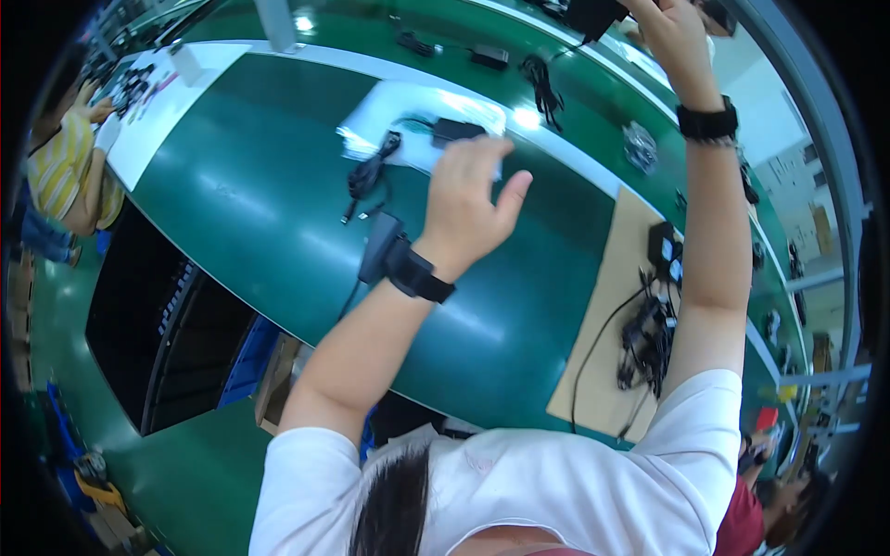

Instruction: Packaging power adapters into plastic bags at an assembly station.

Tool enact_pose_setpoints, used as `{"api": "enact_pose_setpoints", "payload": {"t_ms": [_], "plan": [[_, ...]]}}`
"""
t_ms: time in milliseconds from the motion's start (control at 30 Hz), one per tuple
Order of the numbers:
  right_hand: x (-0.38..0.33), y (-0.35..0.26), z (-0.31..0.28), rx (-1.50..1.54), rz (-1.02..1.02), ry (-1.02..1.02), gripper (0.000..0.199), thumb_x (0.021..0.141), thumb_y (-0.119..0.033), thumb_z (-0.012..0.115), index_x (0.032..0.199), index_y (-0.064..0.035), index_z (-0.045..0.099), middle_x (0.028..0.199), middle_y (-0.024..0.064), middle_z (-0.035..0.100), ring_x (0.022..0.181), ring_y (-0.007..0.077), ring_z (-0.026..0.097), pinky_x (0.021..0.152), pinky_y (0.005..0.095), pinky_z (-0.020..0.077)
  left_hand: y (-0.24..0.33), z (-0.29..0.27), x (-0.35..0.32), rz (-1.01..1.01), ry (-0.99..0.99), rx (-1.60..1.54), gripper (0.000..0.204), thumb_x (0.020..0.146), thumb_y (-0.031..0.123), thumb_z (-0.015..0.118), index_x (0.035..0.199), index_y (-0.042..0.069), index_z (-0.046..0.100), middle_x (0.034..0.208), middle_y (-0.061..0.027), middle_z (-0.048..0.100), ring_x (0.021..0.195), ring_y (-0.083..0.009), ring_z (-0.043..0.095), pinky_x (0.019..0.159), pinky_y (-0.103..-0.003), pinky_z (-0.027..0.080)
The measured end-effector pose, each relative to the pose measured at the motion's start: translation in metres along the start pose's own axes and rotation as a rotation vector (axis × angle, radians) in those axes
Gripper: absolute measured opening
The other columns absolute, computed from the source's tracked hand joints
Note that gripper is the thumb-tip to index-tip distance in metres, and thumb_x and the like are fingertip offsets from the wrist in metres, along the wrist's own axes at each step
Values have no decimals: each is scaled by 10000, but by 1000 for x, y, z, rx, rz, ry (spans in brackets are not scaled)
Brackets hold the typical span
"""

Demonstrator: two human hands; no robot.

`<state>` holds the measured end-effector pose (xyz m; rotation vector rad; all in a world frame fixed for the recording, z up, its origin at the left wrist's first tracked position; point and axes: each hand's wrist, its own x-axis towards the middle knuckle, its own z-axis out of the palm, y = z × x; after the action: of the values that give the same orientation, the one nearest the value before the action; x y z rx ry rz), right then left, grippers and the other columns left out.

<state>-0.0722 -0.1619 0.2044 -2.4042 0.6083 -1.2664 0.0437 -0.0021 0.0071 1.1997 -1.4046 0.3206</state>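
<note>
My left hand (468,204) reaches over the green table with its fingers stretched out and the thumb apart, slightly blurred. Just beyond its fingertips a black power adapter (458,131) lies on a stack of clear plastic bags (389,109). A bundled black cable (369,174) with plugs rests at the left side of the stack. At the top edge, my right hand (675,42) is raised and closed on another black power adapter (593,17), from which a thin cord hangs. The picture's edge cuts off part of that hand and adapter.
On the right, a brown cardboard sheet (593,371) bears several black adapters and tangled cables (646,338). Across the far green surface lie a coiled cable (540,88), an adapter (489,57) and a clear bag (640,146). A person in a striped yellow shirt (60,167) works at far left.
</note>
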Motion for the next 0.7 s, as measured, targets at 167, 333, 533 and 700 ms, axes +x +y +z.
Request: {"api": "enact_pose_setpoints", "payload": {"t_ms": [167, 333, 533, 700], "plan": [[-94, -52, -23, -120, -28, -546, 279, 836, -256, 617, 943, 2, 625, 705, 2, 565, 642, 76, 525, 561, 213, 417, 55, 3, 21, -465, -201, -1257, 697, 737, 350, 739, 1240, -1, 407, 1169, -120, 516, 1088, -208, 500, 886, -314, 429], [-164, -37, -27, 516, 288, -186, 377, 941, -231, 448, 1276, -59, 461, 1002, 53, 583, 895, 105, 555, 808, 230, 443, 78, 0, 37, -770, -330, -1513, 298, 855, 190, 617, 1074, 19, 510, 838, -108, 628, 725, -197, 621, 670, -329, 523], [-252, -24, 42, 759, 226, -250, 650, 840, -167, 616, 1384, -79, 272, 1085, 69, 555, 981, 126, 515, 812, 266, 431, 115, 2, 73, -725, -144, -1611, 391, 820, 226, 669, 1131, 94, 473, 920, -123, 610, 844, -232, 606, 806, -391, 503], [-243, -30, 35, 806, 514, -203, 542, 871, -179, 580, 1325, -29, 326, 824, 17, 564, 776, 97, 532, 762, 266, 437, 92, -8, 94, -676, -71, -1655, 270, 882, 236, 572, 1063, 46, 511, 948, -151, 612, 834, -282, 613, 823, -410, 496]]}}
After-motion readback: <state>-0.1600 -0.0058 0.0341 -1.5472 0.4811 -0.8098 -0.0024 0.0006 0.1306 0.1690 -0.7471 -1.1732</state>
